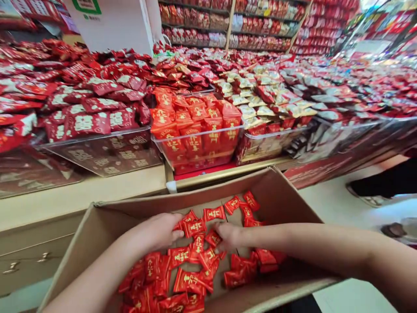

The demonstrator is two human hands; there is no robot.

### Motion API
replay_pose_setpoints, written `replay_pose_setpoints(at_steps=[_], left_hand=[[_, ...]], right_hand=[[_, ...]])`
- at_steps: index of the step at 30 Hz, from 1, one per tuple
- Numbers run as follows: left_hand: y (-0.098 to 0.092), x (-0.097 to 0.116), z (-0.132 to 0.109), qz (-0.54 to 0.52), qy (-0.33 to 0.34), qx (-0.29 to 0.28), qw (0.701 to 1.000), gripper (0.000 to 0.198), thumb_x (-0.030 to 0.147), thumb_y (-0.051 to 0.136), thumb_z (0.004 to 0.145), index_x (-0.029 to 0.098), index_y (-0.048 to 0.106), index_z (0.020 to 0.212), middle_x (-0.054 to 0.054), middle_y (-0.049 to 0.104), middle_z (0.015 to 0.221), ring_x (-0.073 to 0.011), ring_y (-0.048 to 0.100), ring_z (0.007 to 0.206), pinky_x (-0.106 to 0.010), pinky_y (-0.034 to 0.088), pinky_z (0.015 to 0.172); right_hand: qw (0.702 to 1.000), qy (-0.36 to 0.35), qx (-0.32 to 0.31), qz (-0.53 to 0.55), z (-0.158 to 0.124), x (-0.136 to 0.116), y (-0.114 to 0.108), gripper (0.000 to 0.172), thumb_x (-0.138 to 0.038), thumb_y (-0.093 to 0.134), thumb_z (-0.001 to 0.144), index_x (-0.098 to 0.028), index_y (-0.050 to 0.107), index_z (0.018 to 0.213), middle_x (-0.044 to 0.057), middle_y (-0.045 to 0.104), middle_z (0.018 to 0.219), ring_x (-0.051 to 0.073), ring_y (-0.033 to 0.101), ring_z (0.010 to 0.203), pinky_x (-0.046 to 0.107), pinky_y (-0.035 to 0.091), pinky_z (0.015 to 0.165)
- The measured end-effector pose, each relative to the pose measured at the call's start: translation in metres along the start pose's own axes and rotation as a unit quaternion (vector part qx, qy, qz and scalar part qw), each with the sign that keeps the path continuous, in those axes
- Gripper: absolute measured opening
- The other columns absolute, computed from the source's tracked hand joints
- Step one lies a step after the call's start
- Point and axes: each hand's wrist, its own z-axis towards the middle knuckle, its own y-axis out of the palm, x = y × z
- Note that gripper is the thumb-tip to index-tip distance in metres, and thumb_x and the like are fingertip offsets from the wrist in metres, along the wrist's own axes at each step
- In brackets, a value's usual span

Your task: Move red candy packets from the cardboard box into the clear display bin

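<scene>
Display counter [81, 191]: runs behind the cardboard box, heaped end to end with wrapped sweets in red, cream and gold.
Cardboard box [276, 195]: landmark; open-topped, its flaps folded outward, set directly below the person's view.
Clear bin [198, 145]: on the counter just behind the box's far wall, filled with orange-red packets of a like kind.
Red candy packets [192, 280]: loose on the box floor, thick at the near-left corner, thinning to scattered singles toward the far-right wall.
Handling: each packet is small and light; the glossy film is slippery and crinkles, so a flat press slides them about. The crimped end seams or a scoop under a bunch offer the surest hold. The contents look firm rather than fragile.
Left hand [159, 232]: inside the box, left of centre, palm down, fingers curled over a few packets. Whether any are gripped underneath is hidden.
Right hand [230, 237]: inside the box at centre, fingertips drawn together on one packet, more packets touching its wrist side.
Packets to hands: directly under and between both hands, the main heap nearer the person than either hand.
</scene>
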Motion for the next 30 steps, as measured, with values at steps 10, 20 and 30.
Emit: replay_pose_setpoints(at_steps=[10, 20, 30], left_hand=[[0.003, 0.020, -0.004, -0.094, 0.034, -0.066, 0.993, 0.039, 0.034, 0.056, 0.069, 0.023, 0.057, 0.106, -0.003, 0.068, 0.095, -0.0222, 0.061, 0.084, -0.029, 0.043, 0.074], [0.001, 0.053, -0.008, -0.484, 0.063, -0.011, 0.873, 0.060, 0.014, 0.061, 0.070, 0.018, 0.027, 0.119, -0.004, 0.068, 0.079, -0.0159, 0.062, 0.074, -0.032, 0.046, 0.071], [0.006, 0.049, -0.006, -0.613, 0.098, 0.049, 0.782, 0.046, 0.011, 0.073, 0.057, 0.018, 0.053, 0.097, -0.008, 0.070, 0.093, -0.0239, 0.062, 0.090, -0.036, 0.049, 0.076]], right_hand=[[0.964, -0.031, -0.104, 0.242, 0.006, -0.019, -0.038, 0.039, -0.046, 0.065, 0.061, -0.015, 0.062, 0.084, -0.002, 0.056, 0.066, 0.008, 0.049, 0.056, 0.018, 0.039, 0.049], [0.795, -0.110, 0.017, 0.596, -0.015, -0.033, -0.094, 0.042, -0.053, 0.062, 0.061, -0.011, 0.058, 0.060, -0.003, 0.052, 0.050, 0.006, 0.045, 0.044, 0.020, 0.038, 0.047], [0.767, -0.132, 0.074, 0.624, -0.017, -0.041, -0.093, 0.050, -0.025, 0.077, 0.048, -0.016, 0.044, 0.085, -0.004, 0.053, 0.067, 0.008, 0.048, 0.059, 0.021, 0.040, 0.056]])
